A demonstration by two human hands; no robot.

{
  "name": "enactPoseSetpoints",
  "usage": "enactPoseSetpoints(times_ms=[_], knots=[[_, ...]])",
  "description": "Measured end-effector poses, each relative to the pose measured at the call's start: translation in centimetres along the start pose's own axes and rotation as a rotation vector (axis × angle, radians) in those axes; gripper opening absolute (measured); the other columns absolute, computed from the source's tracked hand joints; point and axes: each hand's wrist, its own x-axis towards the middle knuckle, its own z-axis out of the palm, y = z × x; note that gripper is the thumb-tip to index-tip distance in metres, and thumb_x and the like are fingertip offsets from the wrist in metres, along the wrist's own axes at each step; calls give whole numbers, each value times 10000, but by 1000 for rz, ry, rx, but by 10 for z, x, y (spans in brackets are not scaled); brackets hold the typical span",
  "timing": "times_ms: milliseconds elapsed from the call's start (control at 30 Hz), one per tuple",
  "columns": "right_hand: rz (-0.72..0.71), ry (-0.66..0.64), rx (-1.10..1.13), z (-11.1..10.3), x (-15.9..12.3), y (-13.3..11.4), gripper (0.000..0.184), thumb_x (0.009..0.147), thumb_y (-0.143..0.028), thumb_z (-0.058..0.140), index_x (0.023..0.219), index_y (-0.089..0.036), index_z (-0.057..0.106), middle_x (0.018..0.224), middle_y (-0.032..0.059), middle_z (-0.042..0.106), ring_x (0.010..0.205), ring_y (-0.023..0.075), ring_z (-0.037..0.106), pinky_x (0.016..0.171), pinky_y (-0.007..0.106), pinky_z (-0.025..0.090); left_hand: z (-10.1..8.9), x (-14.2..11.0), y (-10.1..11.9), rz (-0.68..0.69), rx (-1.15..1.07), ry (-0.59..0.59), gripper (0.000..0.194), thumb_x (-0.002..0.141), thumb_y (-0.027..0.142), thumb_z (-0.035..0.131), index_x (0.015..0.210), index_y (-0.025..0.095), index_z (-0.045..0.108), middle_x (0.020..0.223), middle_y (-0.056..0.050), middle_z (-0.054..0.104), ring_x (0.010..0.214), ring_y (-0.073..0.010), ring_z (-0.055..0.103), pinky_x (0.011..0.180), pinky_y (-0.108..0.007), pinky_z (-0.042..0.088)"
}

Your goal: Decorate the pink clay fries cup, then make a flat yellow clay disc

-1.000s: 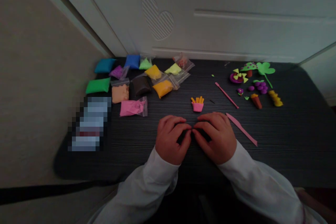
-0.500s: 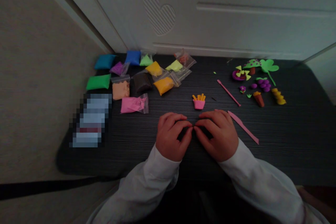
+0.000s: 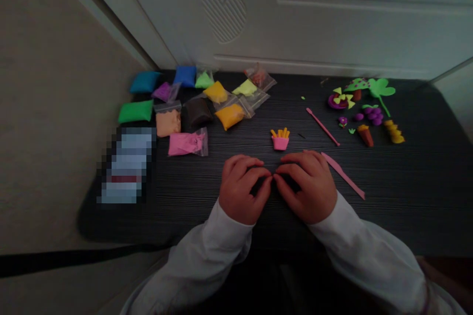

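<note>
My left hand (image 3: 242,188) and my right hand (image 3: 306,185) rest on the dark table (image 3: 406,192), fingertips pinched together where they meet. Whatever they pinch is too small and dark to make out. Just beyond the fingers stands a little clay model of fries in a pink box (image 3: 280,139). A flat pink modelling knife (image 3: 343,175) lies right beside my right hand. A thin pink stick tool (image 3: 322,127) lies farther back.
Several small bags of coloured clay (image 3: 192,108) lie at the back left, with a pink bag (image 3: 186,142) nearest. A blurred packet (image 3: 125,165) is at the left edge. Finished clay figures (image 3: 364,108) sit at the back right. A white panel (image 3: 295,10) rises behind.
Both hands stay pinched together in the same spot. The view has shifted slightly, so everything sits a little higher in the picture.
</note>
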Motion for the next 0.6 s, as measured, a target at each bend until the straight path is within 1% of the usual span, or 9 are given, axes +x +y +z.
enactPoseSetpoints(times_ms=[167,267,467,600], knots=[[-2,-8,2,0,0,0,108,736,-255,524,798,-207,599,906,33,588,880,163,510,888,389,291,0,0,1,1,-3,-10,62,662,167,591,719,180,615,836,-28,599,880,-168,486,824,-358,403],[11,-35,-13,1,0,1,123,743,-262,513,813,-206,599,915,35,588,886,168,506,886,395,285,2,-1,0,-8,16,-17,61,665,175,587,718,182,616,832,-26,601,872,-169,490,829,-363,397],[56,-128,-72,6,-1,5,187,750,-308,500,877,-212,598,978,50,573,937,213,473,825,408,306,7,-2,-6,-68,85,-73,65,671,196,578,714,191,626,837,-29,612,875,-186,494,813,-377,396],[54,-135,-67,6,-2,8,187,750,-315,499,866,-209,600,985,56,570,948,221,471,818,409,310,8,-2,-8,-87,111,-125,69,668,215,582,714,199,632,842,-27,618,878,-197,497,808,-393,391]])
